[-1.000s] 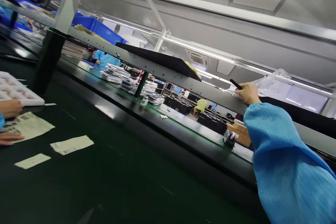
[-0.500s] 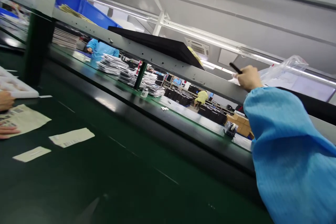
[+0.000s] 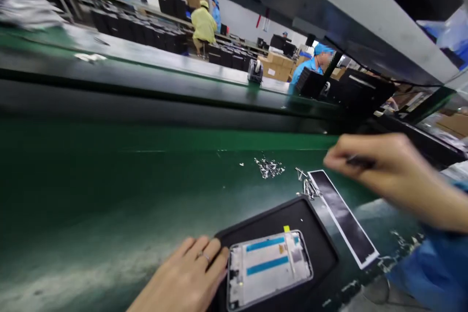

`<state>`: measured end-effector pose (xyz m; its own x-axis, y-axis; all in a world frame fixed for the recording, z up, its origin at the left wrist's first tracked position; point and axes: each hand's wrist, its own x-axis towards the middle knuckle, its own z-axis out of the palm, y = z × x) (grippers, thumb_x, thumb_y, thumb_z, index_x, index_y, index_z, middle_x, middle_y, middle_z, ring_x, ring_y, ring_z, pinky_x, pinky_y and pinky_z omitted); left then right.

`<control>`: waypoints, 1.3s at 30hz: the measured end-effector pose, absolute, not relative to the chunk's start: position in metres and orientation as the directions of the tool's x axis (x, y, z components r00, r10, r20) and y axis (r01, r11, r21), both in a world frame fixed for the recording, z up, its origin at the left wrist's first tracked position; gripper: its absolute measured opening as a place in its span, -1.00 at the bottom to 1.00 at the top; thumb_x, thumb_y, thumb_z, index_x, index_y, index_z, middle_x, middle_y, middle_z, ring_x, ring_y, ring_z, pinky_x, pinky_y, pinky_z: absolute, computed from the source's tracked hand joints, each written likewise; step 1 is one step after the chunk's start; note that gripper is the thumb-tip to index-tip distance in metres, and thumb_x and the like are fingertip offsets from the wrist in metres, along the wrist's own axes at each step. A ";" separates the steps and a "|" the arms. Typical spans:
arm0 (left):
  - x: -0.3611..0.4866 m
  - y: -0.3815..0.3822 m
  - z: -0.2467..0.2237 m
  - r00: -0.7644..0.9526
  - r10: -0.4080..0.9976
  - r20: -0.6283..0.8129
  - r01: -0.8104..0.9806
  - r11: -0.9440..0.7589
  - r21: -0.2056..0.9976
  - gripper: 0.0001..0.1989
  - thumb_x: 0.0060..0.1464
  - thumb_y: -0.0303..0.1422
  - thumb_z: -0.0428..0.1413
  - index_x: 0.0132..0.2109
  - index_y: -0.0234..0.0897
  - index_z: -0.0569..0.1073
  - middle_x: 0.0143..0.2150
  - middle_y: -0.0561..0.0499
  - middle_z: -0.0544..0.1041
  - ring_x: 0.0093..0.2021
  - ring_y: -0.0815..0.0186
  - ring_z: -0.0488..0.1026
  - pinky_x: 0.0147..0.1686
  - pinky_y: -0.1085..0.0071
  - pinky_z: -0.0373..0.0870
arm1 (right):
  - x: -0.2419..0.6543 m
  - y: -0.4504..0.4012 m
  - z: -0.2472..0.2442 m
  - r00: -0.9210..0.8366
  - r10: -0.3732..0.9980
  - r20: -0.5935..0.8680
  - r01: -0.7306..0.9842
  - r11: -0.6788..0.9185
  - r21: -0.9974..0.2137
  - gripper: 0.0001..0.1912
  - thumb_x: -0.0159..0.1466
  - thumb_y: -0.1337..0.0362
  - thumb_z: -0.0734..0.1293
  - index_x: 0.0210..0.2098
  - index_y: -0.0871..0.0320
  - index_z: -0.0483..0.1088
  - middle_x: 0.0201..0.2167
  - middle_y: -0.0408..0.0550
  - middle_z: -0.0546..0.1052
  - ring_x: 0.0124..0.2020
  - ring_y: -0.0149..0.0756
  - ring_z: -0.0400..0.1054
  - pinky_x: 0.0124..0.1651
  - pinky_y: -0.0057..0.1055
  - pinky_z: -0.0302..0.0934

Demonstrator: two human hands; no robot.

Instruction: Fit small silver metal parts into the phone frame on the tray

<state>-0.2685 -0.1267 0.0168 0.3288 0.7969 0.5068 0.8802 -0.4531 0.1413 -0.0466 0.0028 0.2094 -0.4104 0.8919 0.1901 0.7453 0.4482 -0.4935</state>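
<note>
Left hand: your left hand (image 3: 183,273) lies open and wide, a ring on one finger, with its fingertips at the left rim of the black rubber tray (image 3: 314,234) and against the side of the phone frame. It holds nothing.

Right hand: your right hand (image 3: 380,175) hangs above the green mat on the right, closed to a narrow pinch on a dark slim tool (image 3: 360,161). Your fingers hide the tool's tip. Your blue sleeve (image 3: 429,263) fills the near right corner.

Work piece: the metal-rimmed phone frame (image 3: 268,270) lies flat in the near part of the tray, with two blue strips across it and a small yellow tag (image 3: 286,228) at its far edge.

Beside it: a black strip on white backing (image 3: 343,217) lies just right of the tray. Loose silver screws (image 3: 309,186) sit by the strip's far end, and a small heap of metal bits (image 3: 269,167) lies farther left.

Edges and room: the dark rail (image 3: 146,92) bounds the far side of the green mat (image 3: 127,175), whose widest stretch lies left of the tray. On the right, the strip and screws crowd the tray.

Further off: a co-worker in a yellow gown (image 3: 204,24) sits beyond the rail, left of cardboard cartons (image 3: 278,66).
</note>
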 end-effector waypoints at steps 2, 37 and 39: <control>-0.253 -0.114 0.024 0.391 0.822 0.413 0.887 -0.456 0.068 -0.69 0.09 -0.57 -0.12 -0.21 -0.29 0.51 -0.25 -0.07 0.54 -0.25 0.17 0.41 -0.21 0.26 0.26 | -0.009 0.007 0.159 -0.532 0.847 0.010 0.737 0.469 -0.486 -0.82 0.09 0.33 0.34 -0.62 0.16 0.34 -0.64 -0.27 0.38 -0.58 -0.50 0.19 -0.50 -0.51 0.10; -0.129 0.091 0.034 0.341 0.940 0.026 0.629 -0.249 0.736 -0.85 0.09 -0.60 0.03 -0.30 -0.34 0.46 -0.33 0.06 0.51 -0.32 0.38 0.43 -0.29 0.50 0.30 | 0.079 0.074 0.019 -0.242 0.959 -0.145 0.479 -0.012 -0.878 -0.73 0.12 0.05 0.27 -0.45 0.13 0.41 -0.49 -0.17 0.42 -0.40 -0.35 0.25 -0.33 -0.41 0.09; -0.125 0.089 0.033 0.332 0.943 0.030 0.575 -0.227 0.786 -0.85 0.07 -0.60 0.04 -0.31 -0.35 0.47 -0.34 0.05 0.52 -0.32 0.38 0.42 -0.29 0.50 0.28 | 0.072 0.079 0.018 -0.246 0.959 -0.142 0.429 -0.023 -0.903 -0.74 0.11 0.06 0.28 -0.39 0.14 0.42 -0.46 -0.17 0.44 -0.38 -0.35 0.27 -0.31 -0.42 0.10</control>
